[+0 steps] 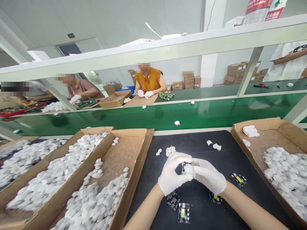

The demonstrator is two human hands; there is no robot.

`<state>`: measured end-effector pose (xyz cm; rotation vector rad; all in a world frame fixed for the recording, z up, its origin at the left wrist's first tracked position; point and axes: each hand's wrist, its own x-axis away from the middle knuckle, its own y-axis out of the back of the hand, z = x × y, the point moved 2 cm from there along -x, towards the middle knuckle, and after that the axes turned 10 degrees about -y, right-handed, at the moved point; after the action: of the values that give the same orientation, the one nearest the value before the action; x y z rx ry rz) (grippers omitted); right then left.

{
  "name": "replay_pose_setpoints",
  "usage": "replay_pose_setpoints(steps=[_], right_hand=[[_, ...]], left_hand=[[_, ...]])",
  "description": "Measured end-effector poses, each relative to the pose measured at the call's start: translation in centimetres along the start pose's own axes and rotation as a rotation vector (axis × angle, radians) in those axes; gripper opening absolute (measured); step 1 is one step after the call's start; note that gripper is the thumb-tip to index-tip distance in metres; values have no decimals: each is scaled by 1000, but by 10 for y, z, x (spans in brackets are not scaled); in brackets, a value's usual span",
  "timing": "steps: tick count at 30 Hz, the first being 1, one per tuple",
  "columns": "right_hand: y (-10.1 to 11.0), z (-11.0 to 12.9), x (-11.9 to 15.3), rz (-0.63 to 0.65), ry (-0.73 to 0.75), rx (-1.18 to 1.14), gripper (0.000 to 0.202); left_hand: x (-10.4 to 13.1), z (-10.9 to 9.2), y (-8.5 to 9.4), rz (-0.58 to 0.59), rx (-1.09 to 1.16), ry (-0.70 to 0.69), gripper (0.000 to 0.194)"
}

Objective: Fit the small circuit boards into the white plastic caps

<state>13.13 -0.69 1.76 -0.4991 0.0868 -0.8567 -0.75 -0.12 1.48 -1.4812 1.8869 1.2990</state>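
Observation:
Over the black mat [153, 179], my white-gloved hands meet around a small circuit board [184, 168] with a rounded white piece [189, 169] against it. My left hand [171, 172] grips the board's left side between thumb and fingers. Fingers of my right hand [209, 175] press on the white piece from the right; they partly hide the board. Below lie a circuit board with a yellow part [184, 213] and a dark board [173, 200]. Another board [216, 197] shows under my right wrist, and one more [238, 180] lies farther right.
Cardboard trays of white pieces stand left [96, 204] and right [287, 166]. Loose white pieces [170, 150] lie beyond my hands. A green conveyor belt [115, 119] carries small assemblies [177, 123]. Across it, co-workers, one in a mustard top [150, 80], sit behind a metal frame.

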Motion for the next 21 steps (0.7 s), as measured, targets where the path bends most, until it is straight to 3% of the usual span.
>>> replay_pose_setpoints(steps=[6, 10, 17, 21], right_hand=[[5, -3, -1, -117, -77, -120, 28], [15, -13, -5, -168, -57, -134, 30], [3, -16, -4, 64, -16, -212, 29], [-9, -10, -1, 117, 15, -230, 33]], left_hand=[[6, 10, -3, 32, -84, -17, 69], [7, 8, -8, 28, -160, 21, 40], [7, 2, -9, -177, 119, 153, 32], [11, 1, -12, -186, 182, 180, 40]])
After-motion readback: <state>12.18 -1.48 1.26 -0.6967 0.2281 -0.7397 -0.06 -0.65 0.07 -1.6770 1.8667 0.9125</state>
